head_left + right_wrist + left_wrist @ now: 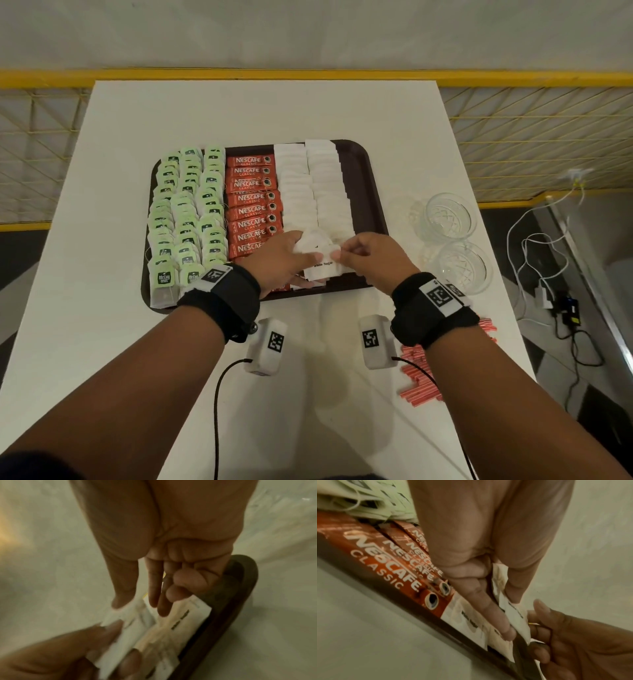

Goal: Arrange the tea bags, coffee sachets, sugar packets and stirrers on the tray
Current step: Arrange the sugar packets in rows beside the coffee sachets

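The right hand [371, 255] pinches the edge of a white sugar packet [323, 265] between thumb and forefinger, its other fingers curled under, while the left hand [277, 262] grips a small sheaf of the same packets — thumb on top, fingers beneath — so that both hands meet over the near edge of the tray [373, 192]. From the left wrist, the left hand [481, 545] shows its forefinger laid along the held sugar packets [513, 609], with the right hand [573, 641] coming in from the lower right to touch them. From the right wrist, the thumb tip of the right hand [163, 547] presses a packet [130, 614] that the fingers of the left hand [56, 655] hold from below; this view is blurred. Under the hands the dark brown tray carries two columns of overlapping sugar packets [313, 185] toward its right edge, a column of red Nescafé Classic coffee sachets [255, 202] down the middle, and three columns of green-tagged tea bags [188, 209] along its left edge. The tray sits mid-way on the white table [120, 342]. Right of the tray stand two cut-glass bowls [450, 214], and nearer the table's near right corner lies a heap of red-and-white stirrers [419, 377], partly hidden by the right wrist.
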Demonstrator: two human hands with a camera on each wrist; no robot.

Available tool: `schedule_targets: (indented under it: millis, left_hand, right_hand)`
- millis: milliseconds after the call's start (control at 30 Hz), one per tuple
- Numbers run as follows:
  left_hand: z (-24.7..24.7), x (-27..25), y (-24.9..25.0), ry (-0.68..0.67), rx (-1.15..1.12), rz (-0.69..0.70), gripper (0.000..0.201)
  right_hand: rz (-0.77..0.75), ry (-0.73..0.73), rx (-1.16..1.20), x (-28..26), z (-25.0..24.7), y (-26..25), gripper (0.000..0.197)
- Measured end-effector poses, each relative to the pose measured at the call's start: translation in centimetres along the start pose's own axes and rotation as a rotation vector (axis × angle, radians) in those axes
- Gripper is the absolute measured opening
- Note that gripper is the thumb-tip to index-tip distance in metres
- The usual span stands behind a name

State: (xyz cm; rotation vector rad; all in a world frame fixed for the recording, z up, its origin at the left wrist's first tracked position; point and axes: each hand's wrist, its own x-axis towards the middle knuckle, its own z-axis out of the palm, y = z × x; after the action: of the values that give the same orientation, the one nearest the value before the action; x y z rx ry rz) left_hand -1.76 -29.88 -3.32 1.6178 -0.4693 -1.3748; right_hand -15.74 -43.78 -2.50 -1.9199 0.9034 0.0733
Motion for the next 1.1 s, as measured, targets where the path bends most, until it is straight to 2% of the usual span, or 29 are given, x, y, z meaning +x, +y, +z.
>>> schedule_targets:
  millis: [33, 100, 233, 367, 500, 600, 667, 733, 800, 900, 1033, 1100]
  left_hand:
    - [0.2, 0.1, -0.1, 0.006, 0.023, 0.007, 0.040]
    - [0.5, 0.3, -0.2, 0.023, 0.041, 0.009, 0.041]
    - [0.0, 0.0, -0.1, 0.047, -0.014, 0.006, 0.028]
    - [-1.0, -0.4, -0.1, 0.060, 0.002, 0.002, 0.025]
    - [-1.3, -0.5, -0.4, 0.040, 0.089, 0.018, 0.025]
    - [-0.8, -0.7, -0.1, 0.050, 0.131, 0.052, 0.020]
    - [-0.5, -0.7, -0.1, 0.059, 0.156, 0.068, 0.025]
    - [-0.1, -0.5, -0.4, 0.071, 0.185, 0.067, 0.034]
    - [0.3, -0.3, -0.6, 0.079, 0.227, 0.062, 0.037]
    - [0.5, -0.3, -0.8, 0.052, 0.356, 0.075, 0.029]
    - [-0.1, -0.1, -1.1, 0.076, 0.703, 0.100, 0.038]
    - [-0.1, -0.1, -1.1, 0.071, 0.829, 0.111, 0.034]
  right_hand:
    - [-0.004, -0.054, 0.042, -0.3, -0.1, -0.3, 0.027]
    - [0.001, -0.066, 0.085, -0.4, -0.2, 0.0, 0.024]
    - [0.022, 0.041, 0.040, 0.0, -0.8, 1.7, 0.017]
    - [0.053, 0.085, -0.131, 0.8, -0.7, 3.0, 0.012]
    - [0.075, 0.119, -0.263, 1.1, 0.1, 2.7, 0.016]
    - [0.034, 0.230, -0.240, 0.5, 0.3, 2.2, 0.022]
    - [-0.015, 0.176, -0.133, -0.1, 0.4, 1.2, 0.027]
    - [-0.050, 0.026, -0.049, -0.6, 0.8, 0.4, 0.031]
    - [-0.063, -0.018, -0.031, -0.5, 1.0, 0.4, 0.028]
    - [-0.029, 0.041, -0.045, -0.2, 0.6, 1.4, 0.020]
    - [0.033, 0.109, -0.092, -0.1, 0.3, 3.0, 0.018]
    - [0.063, 0.139, -0.135, 0.0, 0.5, 3.4, 0.018]
